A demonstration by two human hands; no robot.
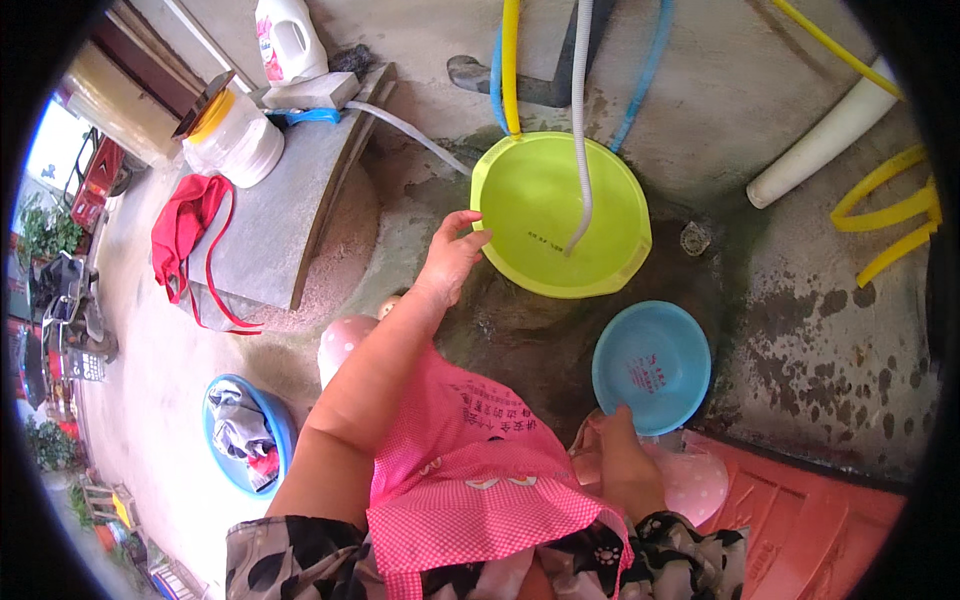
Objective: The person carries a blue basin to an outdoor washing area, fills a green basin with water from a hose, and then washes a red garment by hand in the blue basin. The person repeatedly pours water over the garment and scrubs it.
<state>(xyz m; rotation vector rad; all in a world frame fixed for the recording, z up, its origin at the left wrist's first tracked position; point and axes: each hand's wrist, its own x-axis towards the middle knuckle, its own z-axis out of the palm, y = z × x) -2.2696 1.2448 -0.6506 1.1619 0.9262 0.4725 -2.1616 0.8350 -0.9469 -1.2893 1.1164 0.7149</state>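
Observation:
Before me on the wet floor is a yellow-green plastic basin [525, 277] with water in it. A grey corrugated hose [580, 97] hangs down into the water. My left hand [452, 255] is at the basin's left rim, thumb and index fingertips touching it; whether they grip is unclear. A smaller blue plastic basin [675, 352], with red printing on its bottom, is nearer on the right. My right hand [616, 424] holds its near rim, the thumb inside and the other fingers hidden. A pink checked apron [480, 517] covers my lap.
On the left, a stone slab [300, 202] bears a white jug [292, 45], a clear jar [236, 142], a blue-handled brush [311, 115] and red cloth [184, 221]. A blue tub [281, 442] holds clothes. A floor drain [695, 238] and white pipe [817, 142] are right.

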